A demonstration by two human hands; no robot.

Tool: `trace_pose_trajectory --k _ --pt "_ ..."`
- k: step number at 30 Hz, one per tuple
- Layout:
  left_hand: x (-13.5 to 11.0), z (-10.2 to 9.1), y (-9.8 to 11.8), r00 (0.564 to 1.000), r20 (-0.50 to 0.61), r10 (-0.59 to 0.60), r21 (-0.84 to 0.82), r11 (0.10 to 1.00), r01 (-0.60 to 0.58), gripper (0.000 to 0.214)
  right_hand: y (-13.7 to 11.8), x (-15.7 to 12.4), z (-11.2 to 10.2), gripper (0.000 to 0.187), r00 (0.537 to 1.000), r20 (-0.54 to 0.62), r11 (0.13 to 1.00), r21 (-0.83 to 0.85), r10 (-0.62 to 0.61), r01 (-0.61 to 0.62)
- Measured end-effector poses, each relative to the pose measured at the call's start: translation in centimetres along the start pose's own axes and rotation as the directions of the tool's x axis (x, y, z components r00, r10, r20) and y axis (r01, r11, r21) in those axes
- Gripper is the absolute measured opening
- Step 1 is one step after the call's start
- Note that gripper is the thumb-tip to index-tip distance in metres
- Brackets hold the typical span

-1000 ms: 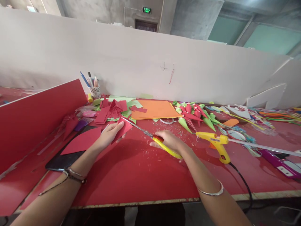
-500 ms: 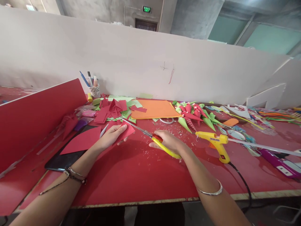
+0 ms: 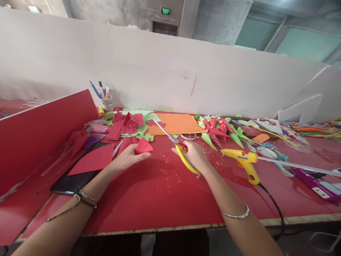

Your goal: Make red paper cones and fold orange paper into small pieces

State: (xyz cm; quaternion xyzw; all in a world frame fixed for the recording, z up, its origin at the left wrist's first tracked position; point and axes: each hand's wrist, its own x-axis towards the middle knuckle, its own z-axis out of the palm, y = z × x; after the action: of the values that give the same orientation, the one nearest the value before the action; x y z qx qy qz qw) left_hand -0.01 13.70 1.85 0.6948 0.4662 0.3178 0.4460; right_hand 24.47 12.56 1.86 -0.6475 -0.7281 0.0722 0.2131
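Tabletop of red board (image 3: 165, 199) carries a flat orange paper sheet (image 3: 176, 123) at 12 o'clock. Right hand (image 3: 195, 156) grips yellow-handled steel scissors (image 3: 173, 140), blades now swung clear toward 11 o'clock; left hand (image 3: 128, 156), at their 9 o'clock, pinches the small red paper piece (image 3: 144, 146), cut free.

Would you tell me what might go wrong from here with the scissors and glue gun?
1. The left hand pinches a red paper piece; its fingers could get nicked if the scissors in the right hand cut that close.
2. The glue gun stands beside the right forearm, its cord trailing off the table edge; a snag might topple it.
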Motion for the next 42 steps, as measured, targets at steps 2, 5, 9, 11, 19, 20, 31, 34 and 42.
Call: trace_pose_trajectory --k 2,5,9,11,19,20,31,34,42 --pt "0.1 0.1 -0.1 0.999 -0.034 -0.016 0.021 1.0 0.017 0.03 0.4 0.2 0.3 0.037 0.997 -0.05 0.992 -0.106 0.061 -0.066" --pt "0.4 -0.1 -0.5 0.992 -0.122 -0.009 0.026 1.0 0.012 0.034 1.0 0.5 0.6 0.033 0.991 -0.065 0.963 -0.239 0.115 -0.127" --pt "0.7 -0.4 -1.3 0.981 -0.195 0.02 -0.013 1.0 -0.023 0.033 1.7 0.6 0.7 0.031 0.991 -0.015 0.931 -0.339 0.136 -0.133" --pt "0.8 -0.4 -1.5 0.973 -0.226 0.036 -0.042 0.998 -0.047 0.031 1.7 0.5 0.6 0.029 0.993 -0.011 0.926 -0.36 0.114 -0.11" --pt "0.8 -0.1 -1.0 0.963 -0.268 0.02 -0.377 0.918 -0.124 0.033 -2.7 1.6 1.0 0.031 0.915 0.115 0.886 -0.229 -0.386 0.402" --pt "0.9 -0.2 -0.9 0.956 -0.293 0.019 -0.411 0.9 -0.144 0.033 -3.6 2.1 1.4 0.038 0.891 0.152 0.861 -0.23 -0.429 0.454" --pt "1.6 -1.2 -0.8 0.921 -0.383 -0.066 -0.628 0.75 -0.208 0.028 -6.6 6.8 6.1 0.026 0.825 0.144 0.811 -0.151 -0.547 0.565" --pt "1.7 -0.9 -0.9 0.919 -0.392 -0.054 -0.622 0.751 -0.221 0.031 -7.0 7.9 5.7 0.019 0.835 0.095 0.83 -0.091 -0.542 0.55" --pt "1.7 -0.1 -1.6 0.948 -0.318 0.031 -0.498 0.845 -0.195 0.031 -10.9 13.8 5.5 0.038 0.923 -0.097 0.924 0.056 -0.372 0.378"
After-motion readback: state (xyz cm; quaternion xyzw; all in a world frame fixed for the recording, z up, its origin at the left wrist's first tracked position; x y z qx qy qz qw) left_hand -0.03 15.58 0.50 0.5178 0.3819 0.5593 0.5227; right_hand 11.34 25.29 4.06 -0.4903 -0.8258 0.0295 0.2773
